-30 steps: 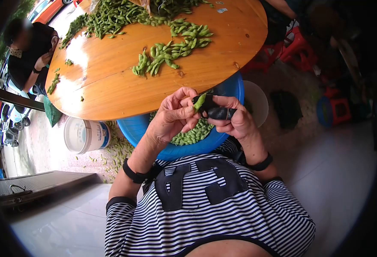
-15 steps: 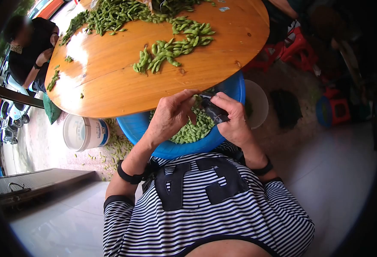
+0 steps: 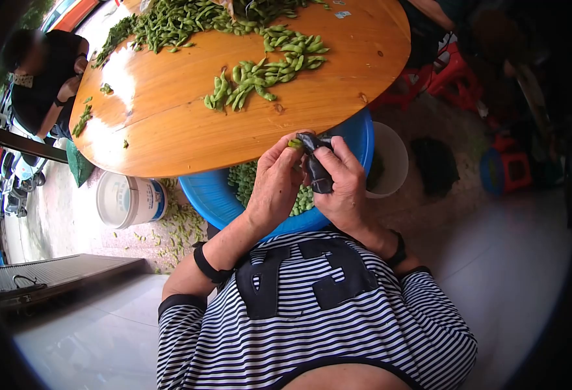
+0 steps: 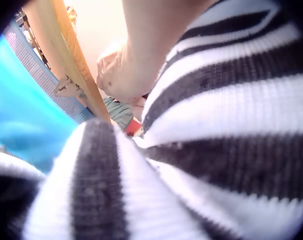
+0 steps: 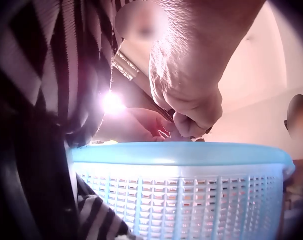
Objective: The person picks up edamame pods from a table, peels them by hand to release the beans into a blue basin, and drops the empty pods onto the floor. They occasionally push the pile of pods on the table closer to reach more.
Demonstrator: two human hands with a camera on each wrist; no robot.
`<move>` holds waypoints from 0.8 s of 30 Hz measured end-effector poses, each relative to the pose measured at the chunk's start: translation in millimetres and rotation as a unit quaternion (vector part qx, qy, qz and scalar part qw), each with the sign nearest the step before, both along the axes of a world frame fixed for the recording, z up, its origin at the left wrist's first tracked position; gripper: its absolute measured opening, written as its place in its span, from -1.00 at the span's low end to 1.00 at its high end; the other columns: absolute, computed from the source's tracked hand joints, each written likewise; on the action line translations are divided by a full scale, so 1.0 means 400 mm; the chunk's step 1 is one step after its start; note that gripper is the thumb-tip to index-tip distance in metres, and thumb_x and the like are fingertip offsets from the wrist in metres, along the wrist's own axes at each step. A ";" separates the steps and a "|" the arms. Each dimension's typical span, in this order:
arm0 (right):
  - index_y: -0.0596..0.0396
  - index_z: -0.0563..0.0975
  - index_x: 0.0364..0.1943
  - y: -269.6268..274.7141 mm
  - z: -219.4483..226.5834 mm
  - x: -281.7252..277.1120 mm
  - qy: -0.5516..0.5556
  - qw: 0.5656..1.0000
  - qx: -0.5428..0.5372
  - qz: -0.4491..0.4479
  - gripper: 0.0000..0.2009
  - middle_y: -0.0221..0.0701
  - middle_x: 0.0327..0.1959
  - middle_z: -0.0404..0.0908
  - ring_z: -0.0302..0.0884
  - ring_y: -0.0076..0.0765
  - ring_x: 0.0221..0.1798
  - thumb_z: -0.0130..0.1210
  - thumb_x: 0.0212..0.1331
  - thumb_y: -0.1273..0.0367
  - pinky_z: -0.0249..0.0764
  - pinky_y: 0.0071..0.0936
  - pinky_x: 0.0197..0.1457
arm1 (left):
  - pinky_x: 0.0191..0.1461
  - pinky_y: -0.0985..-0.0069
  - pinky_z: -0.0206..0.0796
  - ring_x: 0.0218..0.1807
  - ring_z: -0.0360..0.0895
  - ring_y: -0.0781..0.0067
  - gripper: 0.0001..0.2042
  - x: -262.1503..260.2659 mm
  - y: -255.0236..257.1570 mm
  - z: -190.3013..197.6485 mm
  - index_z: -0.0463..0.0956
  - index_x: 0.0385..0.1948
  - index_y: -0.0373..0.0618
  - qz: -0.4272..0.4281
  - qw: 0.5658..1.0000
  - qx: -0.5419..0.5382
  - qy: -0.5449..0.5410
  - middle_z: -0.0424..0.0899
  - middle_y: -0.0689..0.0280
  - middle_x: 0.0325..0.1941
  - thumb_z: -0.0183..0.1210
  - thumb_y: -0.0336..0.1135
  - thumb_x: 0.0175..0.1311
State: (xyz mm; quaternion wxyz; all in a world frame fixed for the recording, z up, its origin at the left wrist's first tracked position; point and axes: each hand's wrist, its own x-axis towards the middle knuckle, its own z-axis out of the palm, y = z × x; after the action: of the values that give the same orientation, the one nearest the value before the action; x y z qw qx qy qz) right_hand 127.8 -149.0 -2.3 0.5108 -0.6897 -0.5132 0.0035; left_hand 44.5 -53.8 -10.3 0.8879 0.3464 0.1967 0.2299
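Note:
In the head view, my left hand [image 3: 275, 184] pinches a green soybean pod [image 3: 294, 143] between thumb and fingertips. My right hand [image 3: 343, 185] grips a shiny black object [image 3: 318, 170], its upper end right at the pod; I cannot tell what kind of thing it is. Both hands are over a blue plastic basket [image 3: 198, 198], which holds shelled green beans [image 3: 303, 200] and is partly hidden by my forearms. In the right wrist view, my right hand [image 5: 189, 107] is above the rim of the basket [image 5: 186, 155], with the left hand's fingers beyond it.
A wooden table [image 3: 169, 140] carries a large heap of pods [image 3: 175, 26] and a smaller pile [image 3: 253, 81]. White buckets [image 3: 122, 201] stand on either side of the basket. Pods litter the floor [image 3: 179, 227]. Another person [image 3: 49, 78] sits at the left, and red stools [image 3: 455, 78] are at the right.
A pod held up between my hands was there a second ago. The hands then dipped and parted slightly over the basket, and now meet again at a pod, the black object turned more upright.

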 end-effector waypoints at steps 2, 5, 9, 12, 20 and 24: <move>0.28 0.50 -0.18 -0.003 0.007 0.014 0.010 1.000 0.026 -0.001 -0.61 -0.17 -0.33 0.38 0.45 -0.04 -0.34 0.11 -0.26 0.71 0.40 -0.33 -0.33 | -0.47 0.70 0.20 -0.50 0.35 0.72 -0.78 0.004 -0.006 0.017 0.48 -0.08 -0.20 0.001 1.000 -0.019 0.023 0.52 0.42 -0.46 -0.10 -0.35 0.43; 0.29 0.52 -0.17 -0.015 0.013 0.051 0.226 0.971 -0.013 0.077 -0.65 -0.37 -0.43 0.38 0.40 -0.38 -0.41 0.00 -0.16 0.70 0.32 -0.52 -0.41 | -0.49 0.68 0.20 -0.50 0.36 0.67 -0.81 -0.014 0.021 -0.008 0.48 -0.17 -0.18 -0.034 0.997 0.042 0.062 0.56 0.38 -0.39 -0.07 -0.31 0.44; 0.28 0.55 -0.17 -0.037 0.003 0.100 0.587 0.778 -0.005 0.225 -0.68 -0.56 -0.57 0.33 0.17 -0.75 -0.57 -0.18 0.03 0.66 0.08 -0.75 -0.59 | -0.52 0.63 0.21 -0.51 0.36 0.64 -0.80 -0.035 0.058 0.008 0.48 -0.23 -0.17 -0.117 0.971 0.161 0.134 0.59 0.33 -0.38 -0.07 -0.27 0.45; 0.29 0.55 -0.17 -0.035 0.000 0.101 0.611 0.743 0.008 0.274 -0.69 -0.54 -0.56 0.39 0.16 -0.79 -0.57 -0.18 0.04 0.65 0.07 -0.78 -0.61 | -0.52 0.68 0.20 -0.53 0.37 0.64 -0.79 -0.038 0.069 0.021 0.45 -0.23 -0.20 -0.167 0.973 0.139 0.072 0.58 0.31 -0.38 -0.10 -0.27 0.46; 0.27 0.55 -0.19 -0.033 0.004 0.081 0.531 0.823 -0.017 0.201 -0.69 -0.52 -0.45 0.46 0.24 -0.76 -0.51 -0.15 0.00 0.68 0.16 -0.76 -0.52 | -0.36 0.63 0.35 -0.33 0.55 0.54 -0.86 -0.040 0.081 -0.021 0.46 -0.17 -0.20 -0.158 0.986 -0.041 -0.009 0.63 0.25 -0.31 -0.04 -0.41 0.38; 0.25 0.56 -0.22 -0.021 0.018 0.061 0.342 0.926 -0.021 0.157 -0.70 -0.53 -0.42 0.43 0.26 -0.71 -0.43 -0.10 -0.04 0.69 0.21 -0.73 -0.39 | -0.39 0.65 0.30 -0.35 0.52 0.56 -0.90 -0.039 0.066 -0.012 0.47 -0.23 -0.19 -0.126 0.991 -0.034 -0.022 0.61 0.32 -0.35 0.03 -0.40 0.34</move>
State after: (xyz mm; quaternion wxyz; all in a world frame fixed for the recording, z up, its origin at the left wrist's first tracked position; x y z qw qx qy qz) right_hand 152.3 -157.5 4.7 0.6340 -0.5675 -0.4086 0.3301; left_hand 28.9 -27.5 -15.0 0.9251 0.3333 0.1398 0.1164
